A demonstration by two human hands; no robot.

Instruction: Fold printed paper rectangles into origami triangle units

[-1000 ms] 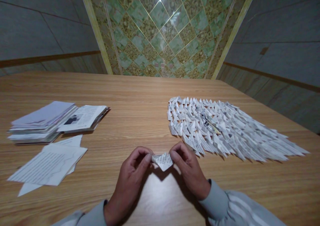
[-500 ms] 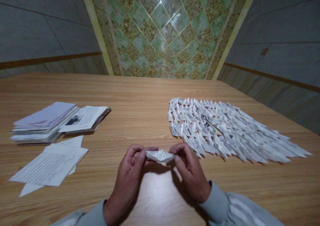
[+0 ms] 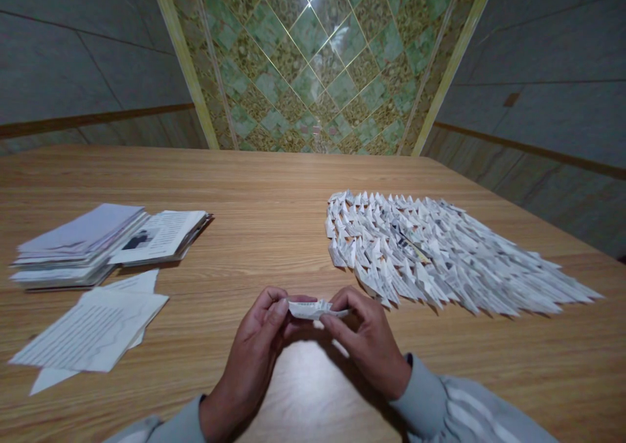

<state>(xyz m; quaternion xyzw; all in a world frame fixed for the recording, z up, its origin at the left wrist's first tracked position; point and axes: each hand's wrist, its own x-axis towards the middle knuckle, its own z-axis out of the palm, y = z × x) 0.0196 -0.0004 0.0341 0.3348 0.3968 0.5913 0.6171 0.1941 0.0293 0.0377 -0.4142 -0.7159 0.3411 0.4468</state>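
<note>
Between my two hands is a small folded paper boat (image 3: 309, 309) with printed text, held just above the table. My left hand (image 3: 261, 342) pinches its left end between thumb and fingers. At the other end, my right hand (image 3: 366, 338) grips the paper, its thumb on the near side and partly covering the boat. Rows of similar folded paper boats (image 3: 415, 250), tightly packed, lie on the table beyond and to the right of my right hand.
On the left, a thick stack of paper sheets (image 3: 81, 234) stands beside a lower pile of printed pages (image 3: 163, 234). Nearer me lie a few loose printed sheets (image 3: 92, 332). The wooden table (image 3: 254, 188) reaches back to a tiled wall (image 3: 317, 71).
My right thumb and fingers have shifted inward along the boat, towards its middle. My left hand keeps its hold on the left end. The whole view has moved slightly.
</note>
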